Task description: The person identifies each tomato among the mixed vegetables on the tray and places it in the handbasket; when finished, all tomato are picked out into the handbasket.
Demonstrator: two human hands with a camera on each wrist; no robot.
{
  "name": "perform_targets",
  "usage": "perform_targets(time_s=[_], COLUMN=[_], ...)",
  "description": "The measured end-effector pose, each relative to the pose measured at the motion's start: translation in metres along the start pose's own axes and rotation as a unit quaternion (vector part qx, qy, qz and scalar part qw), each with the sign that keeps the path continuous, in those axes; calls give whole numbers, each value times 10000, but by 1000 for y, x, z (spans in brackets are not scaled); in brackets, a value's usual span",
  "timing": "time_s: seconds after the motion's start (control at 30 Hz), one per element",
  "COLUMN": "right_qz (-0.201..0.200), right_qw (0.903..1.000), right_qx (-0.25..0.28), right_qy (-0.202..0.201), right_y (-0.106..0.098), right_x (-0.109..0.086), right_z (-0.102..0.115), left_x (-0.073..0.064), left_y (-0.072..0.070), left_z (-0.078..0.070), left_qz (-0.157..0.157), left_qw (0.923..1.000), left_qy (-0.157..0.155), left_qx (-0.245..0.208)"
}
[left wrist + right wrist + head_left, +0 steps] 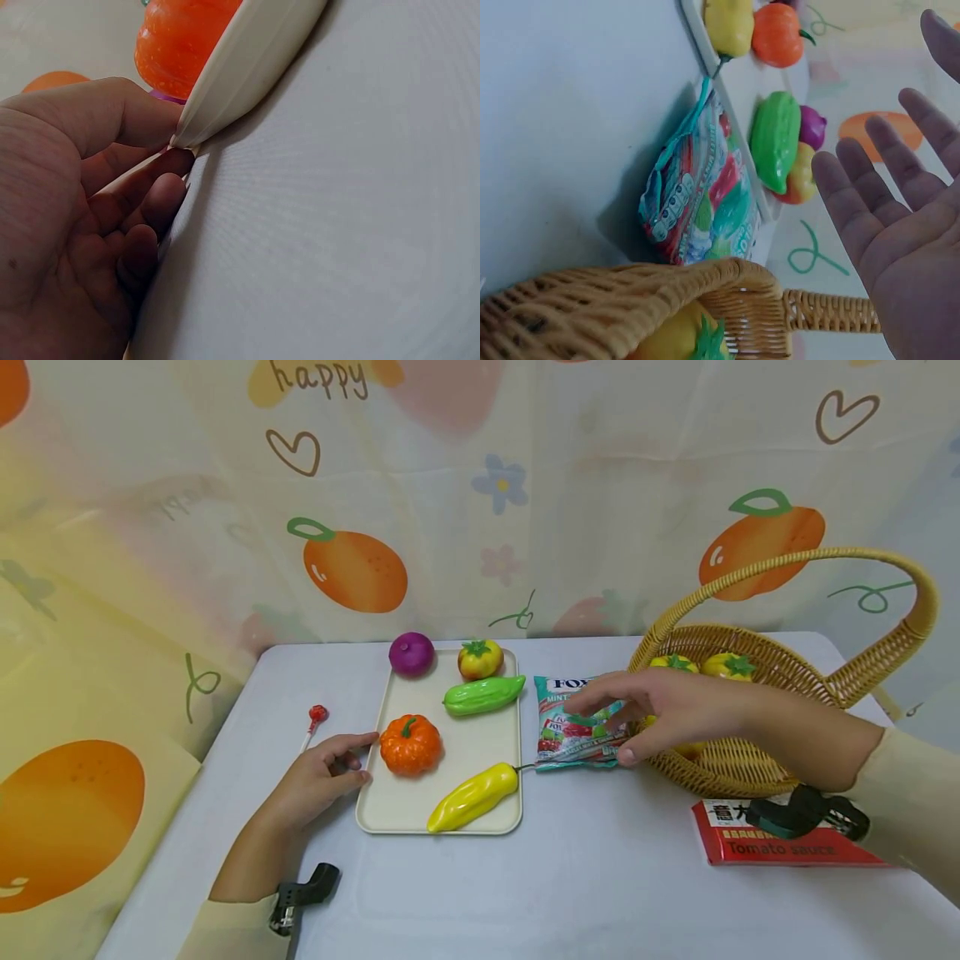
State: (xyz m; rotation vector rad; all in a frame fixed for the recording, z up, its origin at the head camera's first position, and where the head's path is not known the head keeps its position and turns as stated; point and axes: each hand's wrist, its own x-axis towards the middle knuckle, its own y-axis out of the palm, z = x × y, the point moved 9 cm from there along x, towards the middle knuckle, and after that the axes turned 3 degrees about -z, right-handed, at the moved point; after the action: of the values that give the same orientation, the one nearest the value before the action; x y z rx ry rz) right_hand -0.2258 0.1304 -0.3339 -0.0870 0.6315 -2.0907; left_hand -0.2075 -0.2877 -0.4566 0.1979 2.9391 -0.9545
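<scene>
At the left edge of the cream tray, my left hand holds the rim, thumb and fingers meeting at it in the left wrist view. On the tray lie an orange toy pumpkin, a yellow pepper, a green ridged vegetable, a yellow-red fruit with a green top and a purple onion, which sits at the far left corner. My right hand, holding nothing, hovers over the Fox's candy bag and the basket's left rim. Its fingers are spread in the right wrist view.
A wicker basket with a tall arched handle stands at the right, containing several yellow fruits. In front of it lies a red tomato sauce box, partly behind the right wrist. A red lollipop lies left of the tray.
</scene>
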Motion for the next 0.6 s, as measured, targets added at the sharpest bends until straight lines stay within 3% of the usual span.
perform_targets(time_s=[0.4, 0.6], right_qz=[-265, -534], right_qw=[9996, 9983], right_qx=[78, 163], right_qy=[-43, 152], right_y=[-7, -8], right_x=[34, 48], right_z=[-6, -11], left_x=[0, 0], left_y=[-1, 0], left_z=[0, 0], left_qz=[-20, -2], left_qw=[9999, 10000], left_qy=[-104, -96], left_qx=[-40, 0])
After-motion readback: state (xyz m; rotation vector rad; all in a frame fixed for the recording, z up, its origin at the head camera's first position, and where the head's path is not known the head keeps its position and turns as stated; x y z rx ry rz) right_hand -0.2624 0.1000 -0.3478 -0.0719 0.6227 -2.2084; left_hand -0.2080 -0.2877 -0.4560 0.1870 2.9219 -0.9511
